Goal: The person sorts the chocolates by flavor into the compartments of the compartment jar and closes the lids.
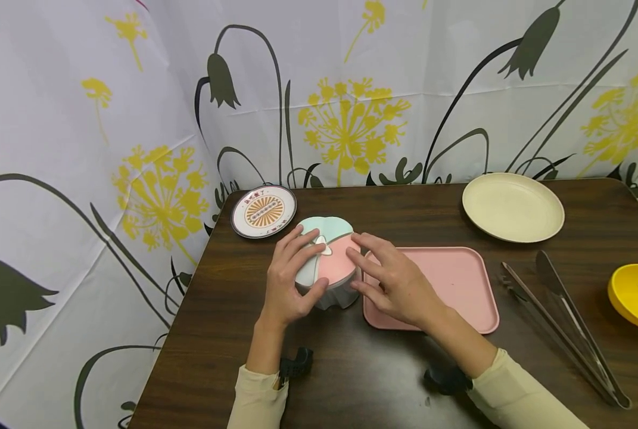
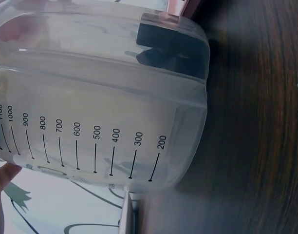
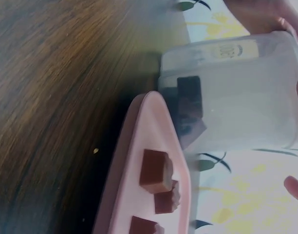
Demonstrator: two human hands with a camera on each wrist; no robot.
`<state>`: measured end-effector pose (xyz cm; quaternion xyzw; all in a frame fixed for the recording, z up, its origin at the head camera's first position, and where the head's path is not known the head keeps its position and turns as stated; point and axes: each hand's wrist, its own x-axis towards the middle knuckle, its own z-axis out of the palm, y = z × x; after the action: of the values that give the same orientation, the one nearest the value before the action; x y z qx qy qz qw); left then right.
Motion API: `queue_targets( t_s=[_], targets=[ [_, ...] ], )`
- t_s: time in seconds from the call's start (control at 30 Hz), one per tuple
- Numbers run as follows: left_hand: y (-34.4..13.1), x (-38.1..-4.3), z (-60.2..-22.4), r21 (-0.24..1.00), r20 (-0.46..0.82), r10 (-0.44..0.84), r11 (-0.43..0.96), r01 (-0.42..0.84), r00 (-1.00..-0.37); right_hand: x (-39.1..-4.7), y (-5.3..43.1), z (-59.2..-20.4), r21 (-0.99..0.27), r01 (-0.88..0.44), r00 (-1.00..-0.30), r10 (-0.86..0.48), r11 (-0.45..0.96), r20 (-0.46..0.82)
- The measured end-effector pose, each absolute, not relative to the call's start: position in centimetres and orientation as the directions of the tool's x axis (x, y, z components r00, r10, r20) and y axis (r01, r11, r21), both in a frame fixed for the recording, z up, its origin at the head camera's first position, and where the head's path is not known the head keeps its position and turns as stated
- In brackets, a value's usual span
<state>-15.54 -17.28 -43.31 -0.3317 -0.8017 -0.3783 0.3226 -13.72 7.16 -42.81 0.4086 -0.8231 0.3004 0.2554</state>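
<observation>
Found a translucent, lobed jar upright on the dark wooden table, near the centre of the head view, topped by a lid in mint, pink and pale grey sections with a white clip. Saw the left hand at the jar's nine o'clock, fingers bent over the lid and thumb at six, gripping the top. Saw the right hand at three o'clock, fingers spread and nearly straight against the lid's edge. Read measuring marks, 200 up to 1100, on the jar's wall. Made out a dark shape near its base; could not tell whether inside or seen through the wall. Noted a pink tray just beside the jar at three o'clock, bearing brown blocks with paler tops. Placed by the jar's clock a sunburst plate at ten, a cream oval plate between two and three, spread metal tongs between three and four, and a yellow bowl at three, well apart. Caught a flowered cloth hanging behind at twelve
</observation>
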Motion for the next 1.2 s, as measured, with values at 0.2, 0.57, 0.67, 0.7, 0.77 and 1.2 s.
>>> queue_targets(
  t_s=[0.2, 0.57, 0.67, 0.7, 0.77, 1.2],
  targets=[
    [-16.9, -15.2, -43.3, 0.393, 0.766, 0.253, 0.544, 0.742, -0.591, -12.8, 6.4, -41.9, -0.171, -0.837, -0.49, -0.571, 0.52, 0.659],
    [-16.5, -14.2, -43.0, 0.415, 0.746, 0.2, 0.606, 0.679, -0.635, -12.1, 6.0, -41.1, -0.109, -0.834, -0.478, -0.609, 0.541, 0.633],
    [-16.8, -13.9, -43.0, 0.417, 0.746, 0.197, 0.606, 0.678, -0.636, -12.1, 6.1, -40.8, -0.104, -0.825, -0.482, -0.596, 0.555, 0.642],
    [-16.9, -13.8, -43.0, 0.417, 0.747, 0.196, 0.606, 0.677, -0.636, -12.2, 6.1, -40.7, -0.104, -0.82, -0.487, -0.59, 0.562, 0.644],
    [-17.2, -13.6, -42.9, 0.417, 0.747, 0.196, 0.607, 0.676, -0.636, -12.2, 6.2, -40.5, -0.106, -0.808, -0.497, -0.574, 0.58, 0.65],
    [-18.7, -11.9, -42.4, 0.326, 0.797, 0.262, 0.572, 0.753, -0.544, -12.7, 6.9, -40.4, -0.155, -0.724, -0.6, -0.502, 0.672, 0.622]
  ],
)
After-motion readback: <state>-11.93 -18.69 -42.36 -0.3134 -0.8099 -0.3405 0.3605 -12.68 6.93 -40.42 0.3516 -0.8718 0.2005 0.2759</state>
